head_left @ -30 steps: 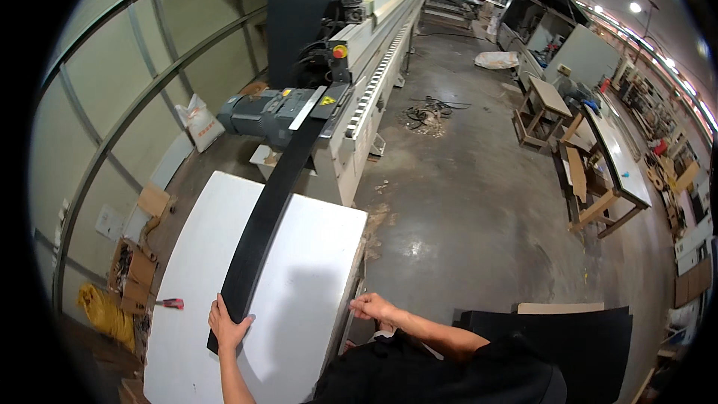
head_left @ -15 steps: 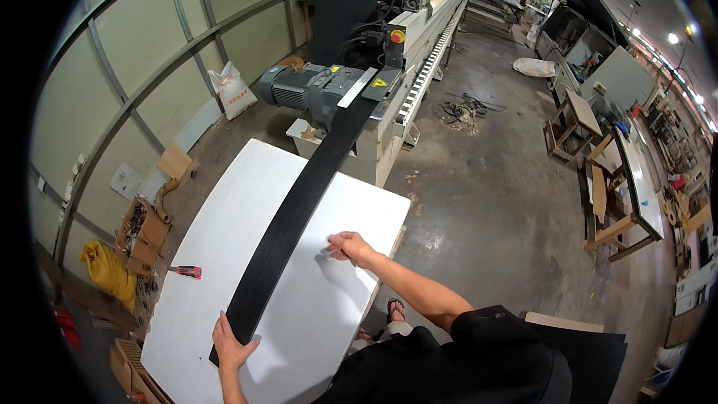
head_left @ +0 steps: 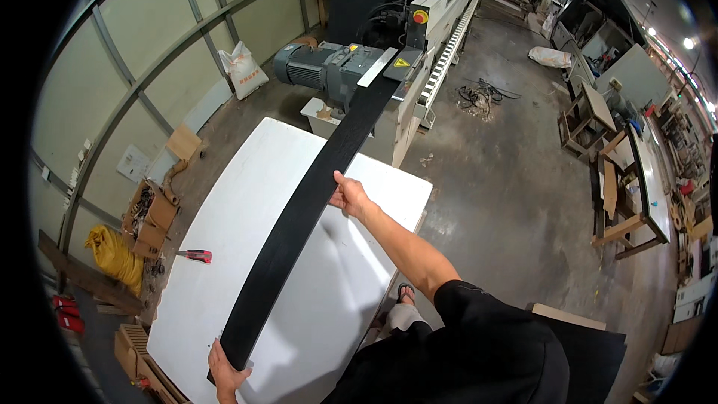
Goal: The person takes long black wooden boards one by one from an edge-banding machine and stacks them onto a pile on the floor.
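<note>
A long black board slants over the white tabletop, its far end at the machine. My left hand is wrapped round its near end, thumb on the right edge and fingers on the left. Halfway along, my right hand holds the board's right edge, the thumb on top and the other fingers partly hidden beneath. A red and black utility knife lies on the tabletop, left of the board.
A grey motor juts from the machine, near a red stop button. Left of the table are a cardboard box and a yellow sack. Cables lie on the floor. A workbench stands at right.
My right hand has moved from above the tabletop to the board's right edge and taken hold of it. My left hand stays on the near end. The whole view has shifted slightly.
</note>
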Available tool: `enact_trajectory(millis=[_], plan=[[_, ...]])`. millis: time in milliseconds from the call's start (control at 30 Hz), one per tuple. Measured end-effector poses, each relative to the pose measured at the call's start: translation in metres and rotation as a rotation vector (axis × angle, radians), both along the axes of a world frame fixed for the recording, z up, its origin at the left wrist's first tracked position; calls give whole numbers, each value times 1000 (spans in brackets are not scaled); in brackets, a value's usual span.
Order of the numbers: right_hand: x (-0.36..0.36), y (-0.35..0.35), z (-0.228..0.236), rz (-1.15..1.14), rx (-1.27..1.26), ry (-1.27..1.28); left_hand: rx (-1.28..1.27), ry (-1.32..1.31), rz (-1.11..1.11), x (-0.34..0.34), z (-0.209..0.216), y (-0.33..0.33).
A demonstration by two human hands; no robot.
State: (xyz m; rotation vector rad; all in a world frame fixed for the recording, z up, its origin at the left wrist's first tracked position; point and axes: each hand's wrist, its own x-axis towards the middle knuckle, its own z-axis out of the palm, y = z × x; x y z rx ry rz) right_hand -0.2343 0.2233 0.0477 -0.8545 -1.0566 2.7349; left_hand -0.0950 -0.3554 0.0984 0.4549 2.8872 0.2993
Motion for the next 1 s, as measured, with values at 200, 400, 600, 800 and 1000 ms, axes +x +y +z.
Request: enact_trajectory(millis=[200, 400, 600, 800, 1000], plan=[[-5, -29, 0, -6, 37, 15, -94, 79, 99, 30, 16, -20], [19, -77, 3, 78, 16, -54, -271, 4, 603, 78, -68, -154], [35, -116, -7, 146, -2, -53, 392, -310, 1050, 98, -80, -182], [54, -156, -5, 301, -61, -95, 574, -211, 1028, 71, -69, -129], [77, -191, 1, 436, -144, -116, 766, -154, 994, 56, -65, -109]])
